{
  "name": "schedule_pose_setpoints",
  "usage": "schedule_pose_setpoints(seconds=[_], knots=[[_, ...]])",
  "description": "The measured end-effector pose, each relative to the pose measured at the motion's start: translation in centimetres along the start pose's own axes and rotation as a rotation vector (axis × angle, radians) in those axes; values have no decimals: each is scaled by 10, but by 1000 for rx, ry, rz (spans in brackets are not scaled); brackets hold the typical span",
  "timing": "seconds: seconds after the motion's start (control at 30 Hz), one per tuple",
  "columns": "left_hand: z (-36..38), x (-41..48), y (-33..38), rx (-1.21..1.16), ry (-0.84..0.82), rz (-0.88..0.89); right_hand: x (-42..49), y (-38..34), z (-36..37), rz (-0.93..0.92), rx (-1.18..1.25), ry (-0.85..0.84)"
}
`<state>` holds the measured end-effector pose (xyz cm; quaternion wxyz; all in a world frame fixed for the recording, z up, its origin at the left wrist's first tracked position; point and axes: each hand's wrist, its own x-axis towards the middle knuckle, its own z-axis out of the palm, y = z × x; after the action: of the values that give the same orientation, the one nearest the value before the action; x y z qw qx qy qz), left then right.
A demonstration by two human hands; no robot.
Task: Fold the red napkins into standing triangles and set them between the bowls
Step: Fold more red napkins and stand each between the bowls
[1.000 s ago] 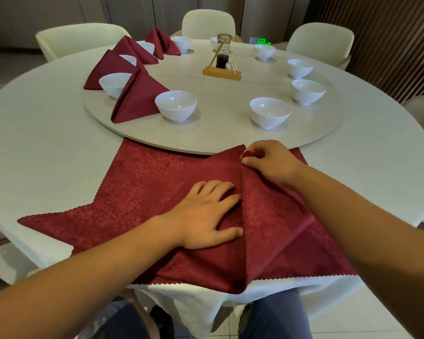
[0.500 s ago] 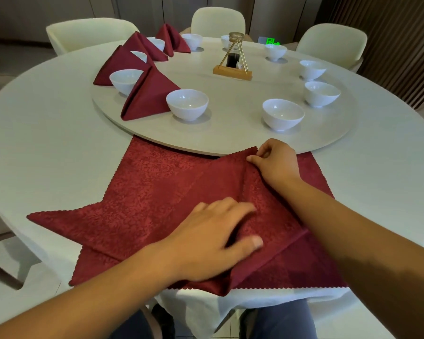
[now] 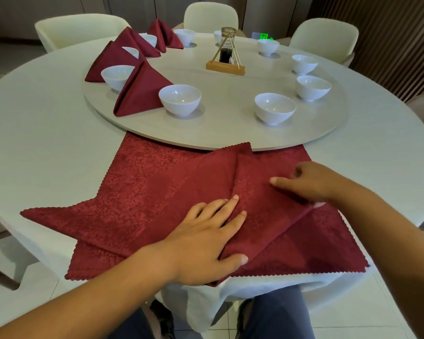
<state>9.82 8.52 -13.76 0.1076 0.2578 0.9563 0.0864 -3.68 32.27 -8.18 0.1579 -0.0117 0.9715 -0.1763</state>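
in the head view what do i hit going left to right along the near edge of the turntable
front standing napkin → near-left bowl → near-right bowl → right-edge bowl. The bowl partly hidden behind that napkin is left out because the two overlap.

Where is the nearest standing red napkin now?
Head view, left side: the standing napkin is on the turntable, between the front-left bowl and the bowl behind it.
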Motion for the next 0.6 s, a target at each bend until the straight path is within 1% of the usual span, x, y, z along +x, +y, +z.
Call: schedule_pose_setpoints(seconds=[0.07, 0.1, 0.2, 0.27, 0.43, 0.6], knots=[[-3, 0, 0, -27, -18, 1, -15, 10, 0, 14, 119, -96], [-4, 0, 0, -41, -27, 2, -20, 15, 2, -3, 160, -112], [-7, -4, 0, -71, -41, 17, -30, 27, 7, -115, 251, -62], [-9, -7, 0, -90, -37, 39, -37, 35, 11, -143, 326, -55], [-12, -8, 3, -86, -2, 74, -51, 48, 21, -121, 357, -74], [-2, -3, 5, 43, -7, 54, -47, 49, 29, -111, 266, 36]])
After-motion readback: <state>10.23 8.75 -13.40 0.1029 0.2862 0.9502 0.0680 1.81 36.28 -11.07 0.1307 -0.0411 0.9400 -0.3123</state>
